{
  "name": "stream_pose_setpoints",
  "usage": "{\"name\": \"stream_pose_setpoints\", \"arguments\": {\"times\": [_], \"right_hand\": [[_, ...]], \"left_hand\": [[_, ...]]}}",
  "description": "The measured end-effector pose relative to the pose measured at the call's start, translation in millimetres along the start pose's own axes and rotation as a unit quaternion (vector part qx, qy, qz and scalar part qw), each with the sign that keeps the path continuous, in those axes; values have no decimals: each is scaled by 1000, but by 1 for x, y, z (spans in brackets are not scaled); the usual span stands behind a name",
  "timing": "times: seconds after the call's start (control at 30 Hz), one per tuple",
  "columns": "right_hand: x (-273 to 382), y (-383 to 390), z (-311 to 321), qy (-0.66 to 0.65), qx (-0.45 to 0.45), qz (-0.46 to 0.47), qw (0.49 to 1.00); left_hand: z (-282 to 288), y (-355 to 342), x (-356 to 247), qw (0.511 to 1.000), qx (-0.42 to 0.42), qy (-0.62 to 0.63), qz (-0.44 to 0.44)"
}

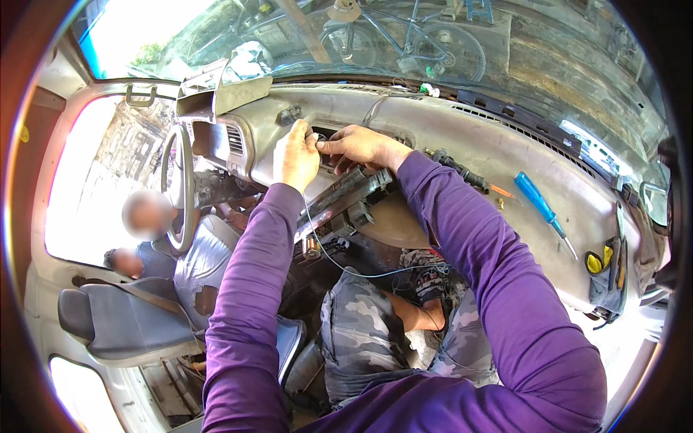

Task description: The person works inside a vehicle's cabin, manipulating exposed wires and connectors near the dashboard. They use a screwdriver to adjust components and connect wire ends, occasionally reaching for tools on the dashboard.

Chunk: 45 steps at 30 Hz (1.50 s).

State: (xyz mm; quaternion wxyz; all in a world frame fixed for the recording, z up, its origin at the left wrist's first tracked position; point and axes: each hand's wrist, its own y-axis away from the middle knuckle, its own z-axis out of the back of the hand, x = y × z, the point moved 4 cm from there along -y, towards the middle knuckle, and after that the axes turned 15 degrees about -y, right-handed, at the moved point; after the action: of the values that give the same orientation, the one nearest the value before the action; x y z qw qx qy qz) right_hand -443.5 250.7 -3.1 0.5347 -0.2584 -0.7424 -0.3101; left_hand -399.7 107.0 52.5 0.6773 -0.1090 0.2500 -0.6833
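My left hand point(297, 155) and my right hand point(361, 149) meet at an opening point(333, 164) in the middle of the grey dashboard point(422, 119), both with fingers pinched round a small piece too hidden to name. A thin pale blue wire point(346, 268) hangs down from near my left hand and loops toward the footwell. Just below my hands lies a dark bracket assembly point(346, 198). To the right on the dashboard are a dark cylindrical part point(469, 173), an orange-shafted tool point(500, 190) and a blue screwdriver point(541, 202).
A tool pouch point(605, 285) hangs at the right. At the left are the steering wheel point(183, 238), a grey seat point(133, 325) and two people point(211, 260) leaning in beside me. A bicycle point(411, 47) stands outside the windscreen.
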Motion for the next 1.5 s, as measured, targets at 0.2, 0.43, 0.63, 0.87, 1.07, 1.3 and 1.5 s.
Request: {"name": "stream_pose_setpoints", "arguments": {"times": [0.2,0.43,0.63,0.87,1.07,1.3,1.5], "right_hand": [[0,-6,15,-210,72,-3,975],[12,-9,23,-427,46,104,897],[4,-16,31,-140,-51,31,988],[-3,-3,11,-175,39,13,984],[9,-6,18,-337,107,32,935],[9,-10,31,-330,0,146,933],[2,3,2,-36,-20,-26,999]], "left_hand": [[2,-3,-5,997,47,-52,21],[5,1,-5,964,-93,-15,-247],[2,-5,-2,998,-4,1,-70],[3,-5,-7,1000,24,17,-9],[-2,-9,6,974,-149,-27,-166],[-5,-5,-6,993,-9,74,-90],[-4,-2,11,1000,-12,-15,-13]]}}
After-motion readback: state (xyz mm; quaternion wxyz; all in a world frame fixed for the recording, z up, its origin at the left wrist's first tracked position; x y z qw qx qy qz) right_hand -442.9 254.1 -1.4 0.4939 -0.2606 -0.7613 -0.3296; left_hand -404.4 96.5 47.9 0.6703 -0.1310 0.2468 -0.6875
